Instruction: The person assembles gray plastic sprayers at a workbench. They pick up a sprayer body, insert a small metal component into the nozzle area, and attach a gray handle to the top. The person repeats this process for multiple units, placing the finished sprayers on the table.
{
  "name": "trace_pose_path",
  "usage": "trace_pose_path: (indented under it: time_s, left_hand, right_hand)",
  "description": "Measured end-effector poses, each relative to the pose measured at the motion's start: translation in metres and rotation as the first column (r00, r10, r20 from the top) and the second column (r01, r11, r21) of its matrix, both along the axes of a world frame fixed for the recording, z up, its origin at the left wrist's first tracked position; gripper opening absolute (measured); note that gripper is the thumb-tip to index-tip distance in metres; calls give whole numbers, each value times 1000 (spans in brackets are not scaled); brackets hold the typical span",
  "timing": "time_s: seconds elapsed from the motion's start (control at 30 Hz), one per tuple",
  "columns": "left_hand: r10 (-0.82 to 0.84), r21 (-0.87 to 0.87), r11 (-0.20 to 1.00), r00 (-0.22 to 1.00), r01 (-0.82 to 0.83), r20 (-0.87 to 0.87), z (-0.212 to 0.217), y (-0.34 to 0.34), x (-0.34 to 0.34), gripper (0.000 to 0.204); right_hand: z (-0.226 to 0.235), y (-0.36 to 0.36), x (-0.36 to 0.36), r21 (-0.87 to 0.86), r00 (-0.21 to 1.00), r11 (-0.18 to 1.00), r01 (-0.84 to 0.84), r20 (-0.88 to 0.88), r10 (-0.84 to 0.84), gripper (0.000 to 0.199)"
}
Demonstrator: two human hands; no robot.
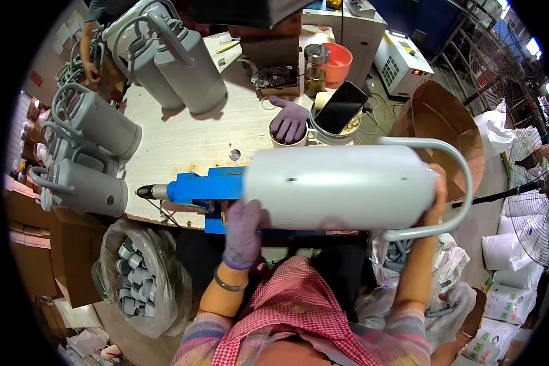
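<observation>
A large grey jug (335, 189) with a long loop handle (466, 177) lies sideways between my two hands. My left hand (244, 229), in a purple glove, is closed on its left end, low on the near side. My right hand (436, 195), bare, is wrapped round its right end, inside the handle's loop; most of those fingers are hidden behind it. Under and beside the jug's left end is a blue bench machine (204, 188) with a dark-tipped metal spindle pointing left.
Several similar grey jugs (192, 73) stand or lie on the white table (165, 143). Behind my jug are a cup with a purple glove (290, 119), a phone (343, 107) on a pot, and a glass jar (316, 67). A bag of grey parts (137, 280) sits lower left. Another person's hand (93, 73) shows upper left.
</observation>
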State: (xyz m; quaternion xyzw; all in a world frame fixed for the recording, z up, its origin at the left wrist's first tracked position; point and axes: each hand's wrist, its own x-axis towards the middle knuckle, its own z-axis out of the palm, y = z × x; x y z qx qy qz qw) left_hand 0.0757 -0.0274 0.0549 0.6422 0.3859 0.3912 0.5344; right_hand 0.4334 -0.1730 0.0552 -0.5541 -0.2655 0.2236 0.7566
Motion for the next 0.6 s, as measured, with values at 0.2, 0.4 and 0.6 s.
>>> trace_pose_path:
  time_s: [0.2,0.4,0.6]
  left_hand:
    - [342,-191,934,910,-302,236,8,32,-48,38]
    - [307,-175,944,940,-280,147,1,43,-63,37]
    - [262,-211,951,950,-225,167,-1,49,-69,38]
  right_hand:
    - [-31,71,-71,92,983,978,-185,39,182,43]
    - [-50,83,-81,72,985,982,-172,8,172,44]
    - [-46,81,-83,62,987,985,-160,2,160,44]
